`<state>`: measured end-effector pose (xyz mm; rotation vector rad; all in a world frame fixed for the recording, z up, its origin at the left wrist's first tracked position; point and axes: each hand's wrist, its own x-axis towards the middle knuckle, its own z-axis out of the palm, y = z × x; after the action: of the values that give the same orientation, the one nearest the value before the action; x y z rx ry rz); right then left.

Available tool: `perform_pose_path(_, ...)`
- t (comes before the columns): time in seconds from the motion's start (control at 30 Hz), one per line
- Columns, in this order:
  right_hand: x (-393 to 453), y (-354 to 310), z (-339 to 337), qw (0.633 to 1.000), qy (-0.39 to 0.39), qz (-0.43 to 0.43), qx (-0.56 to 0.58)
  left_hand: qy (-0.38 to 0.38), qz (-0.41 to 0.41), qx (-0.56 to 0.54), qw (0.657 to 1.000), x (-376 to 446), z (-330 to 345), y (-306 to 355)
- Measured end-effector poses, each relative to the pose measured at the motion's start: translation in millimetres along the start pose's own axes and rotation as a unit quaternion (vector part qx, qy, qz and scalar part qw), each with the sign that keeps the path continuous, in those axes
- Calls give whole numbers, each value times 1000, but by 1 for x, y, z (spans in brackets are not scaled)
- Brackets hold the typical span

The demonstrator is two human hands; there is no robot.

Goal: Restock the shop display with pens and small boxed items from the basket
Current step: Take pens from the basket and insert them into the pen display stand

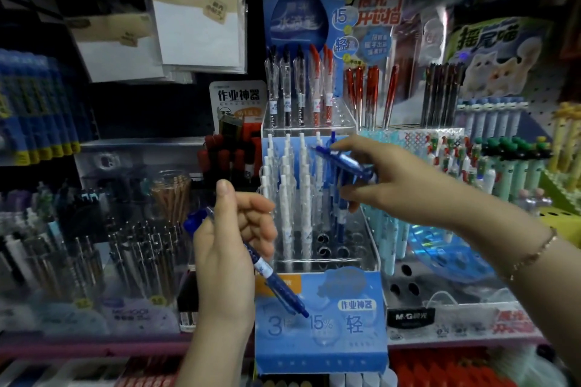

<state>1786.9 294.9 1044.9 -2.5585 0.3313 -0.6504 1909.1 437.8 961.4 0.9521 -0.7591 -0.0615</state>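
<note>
Two hands [232, 239] gripping blue pens [276, 280], crowded pen display [320, 317]

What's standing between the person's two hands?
In the head view, rows of white pens in the clear rack stand between the left hand and right hand.

Stationery shop: stocked pen displays [317, 198] and hanging notepads [195, 25].

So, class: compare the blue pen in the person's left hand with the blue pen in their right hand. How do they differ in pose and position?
The left-hand pen slants steeply, tip pointing down-right; the right-hand pen lies nearly level. The left-hand pen is held low, in front of the blue display box; the right-hand pen is up over the clear rack. Both are blue, each gripped by one hand.
</note>
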Motion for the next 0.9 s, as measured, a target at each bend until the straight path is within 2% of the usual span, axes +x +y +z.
perform_pose_path(0.13,-3,3,8,1000,28,7,-2,5,13,51,999,1,5,-3)
perform_pose_path(0.23,-3,4,8,999,20,36,-13,17,21,75,997,2,9,-1)
perform_pose_path(0.5,-4,-3,6,992,-11,120,46,36,-16,39,998,-4,22,9)
perform_pose_path(0.57,-9,-6,6,992,24,125,8,48,-16,41,998,-5,21,13)
perform_pose_path(0.6,-14,-7,6,991,67,118,-3,53,-13,43,998,-6,21,15)
perform_pose_path(0.67,-30,-13,5,983,151,90,51,71,-2,51,996,-6,20,18)
perform_pose_path(0.7,-41,-17,7,981,147,78,101,83,2,50,995,-7,20,19)
perform_pose_path(0.8,-70,-26,29,978,3,61,201,120,12,38,992,-8,18,17)
perform_pose_path(0.83,-74,-25,38,975,-10,47,219,126,13,38,991,-9,17,16)
perform_pose_path(0.9,-74,-17,51,954,47,38,295,122,0,33,992,-12,17,13)
